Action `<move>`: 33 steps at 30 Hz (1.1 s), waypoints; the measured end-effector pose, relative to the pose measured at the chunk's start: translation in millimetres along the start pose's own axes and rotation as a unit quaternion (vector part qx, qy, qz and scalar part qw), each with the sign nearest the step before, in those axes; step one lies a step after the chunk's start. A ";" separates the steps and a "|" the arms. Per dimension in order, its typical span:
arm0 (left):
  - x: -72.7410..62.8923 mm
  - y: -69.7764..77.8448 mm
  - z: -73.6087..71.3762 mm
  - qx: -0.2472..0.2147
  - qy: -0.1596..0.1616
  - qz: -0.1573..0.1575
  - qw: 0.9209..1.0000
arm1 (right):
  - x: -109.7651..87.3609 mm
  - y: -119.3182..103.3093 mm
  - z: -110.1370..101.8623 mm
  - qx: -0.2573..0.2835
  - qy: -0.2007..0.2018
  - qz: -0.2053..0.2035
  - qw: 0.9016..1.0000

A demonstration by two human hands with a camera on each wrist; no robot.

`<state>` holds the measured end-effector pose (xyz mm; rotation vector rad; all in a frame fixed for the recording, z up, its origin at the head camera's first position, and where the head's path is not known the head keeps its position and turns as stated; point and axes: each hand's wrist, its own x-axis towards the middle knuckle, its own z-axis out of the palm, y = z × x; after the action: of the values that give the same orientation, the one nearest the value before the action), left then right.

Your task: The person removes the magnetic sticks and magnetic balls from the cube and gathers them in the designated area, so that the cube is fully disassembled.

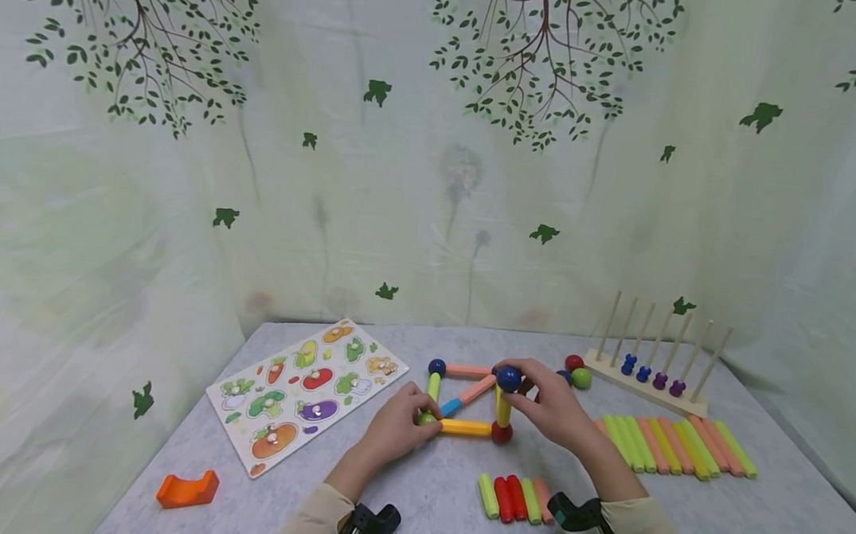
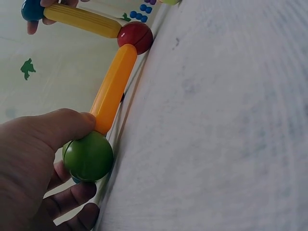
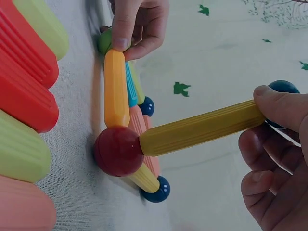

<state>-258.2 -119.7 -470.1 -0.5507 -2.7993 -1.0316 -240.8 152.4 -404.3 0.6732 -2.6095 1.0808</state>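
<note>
On the table lies a frame of plastic rods and balls. My left hand (image 1: 397,419) grips the green ball (image 2: 88,156) at its near left corner, the thumb on the end of the orange rod (image 1: 466,428). That rod runs to a red ball (image 3: 119,151), from which a yellow rod (image 3: 202,127) stands up. My right hand (image 1: 553,401) pinches the dark blue ball (image 1: 508,380) on top of it, thumb at the joint. Across the frame runs a blue and pink diagonal (image 1: 468,395). Another dark blue ball (image 1: 436,367) marks the far left corner, joined to a pink rod (image 1: 469,371).
Short red, green and pink rods (image 1: 511,498) lie in front; a longer row of rods (image 1: 678,446) is at right. Behind it stands a peg rack (image 1: 645,382), loose balls (image 1: 580,377) beside it. At left are a vegetable puzzle board (image 1: 288,420) and an orange curved block (image 1: 187,490).
</note>
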 end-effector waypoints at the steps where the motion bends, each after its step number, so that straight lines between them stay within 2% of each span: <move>1: 0.0 -0.3 0.1 0.000 0.000 0.001 1.000 | 0.1 0.0 0.3 0.002 0.000 0.002 1.000; 12: -1.1 -2.7 2.2 -0.002 0.000 0.003 1.000 | 0.3 -1.8 5.4 0.018 0.007 0.006 1.000; 27: -0.9 -4.2 3.1 -0.003 0.004 0.005 1.000 | 1.6 -0.9 10.5 0.064 0.007 0.033 0.997; 33: -0.9 -4.0 3.4 -0.006 0.003 0.007 1.000 | 1.0 -2.9 10.0 0.077 0.019 0.054 0.995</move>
<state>-258.7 -120.6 -475.3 -0.5682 -2.7817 -1.0459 -240.6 143.2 -409.1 0.5435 -2.5758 1.3240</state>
